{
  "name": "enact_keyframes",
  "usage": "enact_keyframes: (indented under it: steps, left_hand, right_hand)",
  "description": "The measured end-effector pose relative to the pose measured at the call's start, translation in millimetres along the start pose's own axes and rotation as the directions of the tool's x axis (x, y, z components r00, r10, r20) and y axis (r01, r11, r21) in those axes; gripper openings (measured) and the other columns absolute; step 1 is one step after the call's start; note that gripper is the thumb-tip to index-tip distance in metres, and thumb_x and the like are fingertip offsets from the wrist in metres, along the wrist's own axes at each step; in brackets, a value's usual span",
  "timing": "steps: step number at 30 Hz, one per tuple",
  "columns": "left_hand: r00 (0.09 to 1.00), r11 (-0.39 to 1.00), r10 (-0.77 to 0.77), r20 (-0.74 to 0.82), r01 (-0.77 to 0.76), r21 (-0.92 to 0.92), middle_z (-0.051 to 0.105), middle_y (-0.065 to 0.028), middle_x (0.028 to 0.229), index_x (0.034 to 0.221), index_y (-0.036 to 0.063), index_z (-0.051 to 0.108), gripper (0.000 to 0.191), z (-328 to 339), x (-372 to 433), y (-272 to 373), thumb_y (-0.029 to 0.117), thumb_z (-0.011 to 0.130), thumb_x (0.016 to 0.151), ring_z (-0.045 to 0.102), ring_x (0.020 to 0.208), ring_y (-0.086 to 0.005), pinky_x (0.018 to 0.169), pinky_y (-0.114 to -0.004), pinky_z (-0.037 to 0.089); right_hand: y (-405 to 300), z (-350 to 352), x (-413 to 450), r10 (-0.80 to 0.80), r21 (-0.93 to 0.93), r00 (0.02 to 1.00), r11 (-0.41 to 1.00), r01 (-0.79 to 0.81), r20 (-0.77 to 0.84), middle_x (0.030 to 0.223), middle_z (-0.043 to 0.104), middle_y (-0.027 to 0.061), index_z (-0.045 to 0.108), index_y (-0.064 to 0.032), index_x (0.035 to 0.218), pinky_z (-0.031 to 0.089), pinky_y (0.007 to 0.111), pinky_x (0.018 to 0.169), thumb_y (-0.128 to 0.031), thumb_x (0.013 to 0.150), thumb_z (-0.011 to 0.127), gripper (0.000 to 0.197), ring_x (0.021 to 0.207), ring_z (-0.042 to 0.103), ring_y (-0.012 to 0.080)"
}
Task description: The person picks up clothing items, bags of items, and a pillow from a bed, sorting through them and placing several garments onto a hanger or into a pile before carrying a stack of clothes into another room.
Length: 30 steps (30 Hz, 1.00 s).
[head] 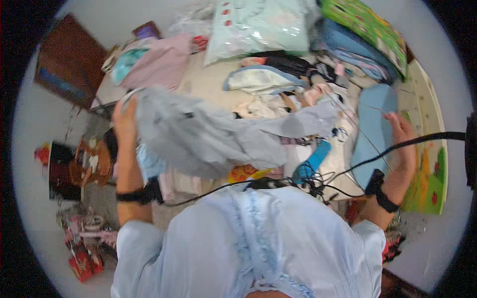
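My left hand (pixel 126 111) grips one end of a light grey cloth garment (pixel 201 134), lifted and blurred over the bed. The garment stretches rightward across a heap of clothes, narrowing toward its right end. My right hand (pixel 400 124) is raised at the right with its fingers bent, over a light blue panel (pixel 374 130). A thin wire frame (pixel 367 136), perhaps a clothes hanger, slants beside it; blur hides whether the fingers hold it. Under the garment's right part lie a bright blue item (pixel 315 158) and white cloth (pixel 339 152).
Black cables (pixel 313 182) tangle at my waist, and one runs past my right forearm. Behind the heap stand a large pale plastic bag (pixel 261 33) and a green patterned board (pixel 372 29). A pink cloth (pixel 162 61) lies back left. A brown cabinet (pixel 70 63) stands far left.
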<state>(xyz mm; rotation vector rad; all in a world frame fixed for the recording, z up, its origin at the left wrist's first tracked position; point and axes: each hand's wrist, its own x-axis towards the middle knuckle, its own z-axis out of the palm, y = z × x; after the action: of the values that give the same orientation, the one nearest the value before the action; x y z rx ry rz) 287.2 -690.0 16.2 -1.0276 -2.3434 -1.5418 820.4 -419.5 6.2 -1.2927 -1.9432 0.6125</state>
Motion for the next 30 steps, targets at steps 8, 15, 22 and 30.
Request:
enact_keyframes:
  steps: [8, 15, 22, 30]
  left_hand:
    - [0.914, 0.971, 0.222, 0.34, -0.237, 0.005, 0.058, -0.0127, 0.082, 0.091, 0.0041, 0.057, 0.025, 35, 16, 88, 0.024, 0.054, 0.075, 0.055, 0.076, -0.0183, 0.068, -0.026, 0.041]
    - [0.739, 0.802, 0.586, 0.333, -0.586, -0.112, 0.058, -0.0101, 0.087, 0.103, 0.0119, 0.053, 0.031, 39, -43, 102, 0.013, 0.056, 0.071, 0.056, 0.076, -0.0195, 0.066, -0.028, 0.044]
    - [0.373, 0.629, 0.676, 0.635, -0.742, -0.234, 0.055, -0.0102, 0.095, 0.107, 0.0058, 0.049, 0.041, 14, -76, 114, 0.02, 0.059, 0.07, 0.053, 0.084, -0.0268, 0.072, -0.033, 0.042]
    - [0.358, 0.328, 0.853, 0.379, -0.934, 0.142, 0.056, -0.0096, 0.094, 0.097, 0.0083, 0.056, 0.033, -44, -2, 146, 0.027, 0.06, 0.069, 0.052, 0.09, -0.0252, 0.079, -0.034, 0.039]
  right_hand:
    - [-142, 141, -33, -0.305, 0.607, 0.859, 0.794, -0.008, 0.41, 0.057, 0.038, -0.006, 0.055, -0.0044, 0.089, 0.024, 0.017, 0.042, -0.024, 0.084, 0.045, 0.022, 0.048, 0.032, 0.0027]
    - [-197, 218, -38, -0.324, 0.558, 0.902, 0.821, 0.119, 0.284, 0.074, 0.056, 0.0113, 0.053, 0.001, 0.091, 0.04, 0.026, 0.063, -0.024, 0.083, 0.046, 0.027, 0.068, 0.051, 0.0149]
    - [-210, 230, -41, -0.441, 0.831, 0.897, 0.498, 0.248, -0.003, 0.091, 0.054, 0.0057, 0.047, -0.0006, 0.103, 0.042, 0.023, 0.069, -0.006, 0.078, 0.046, 0.025, 0.081, 0.052, 0.0113]
    - [-227, 199, -48, -0.737, 0.708, 0.674, 0.502, 0.497, 0.049, 0.095, 0.053, 0.0095, 0.047, 0.0036, 0.102, 0.042, 0.024, 0.072, -0.004, 0.083, 0.038, 0.023, 0.084, 0.052, 0.0141]
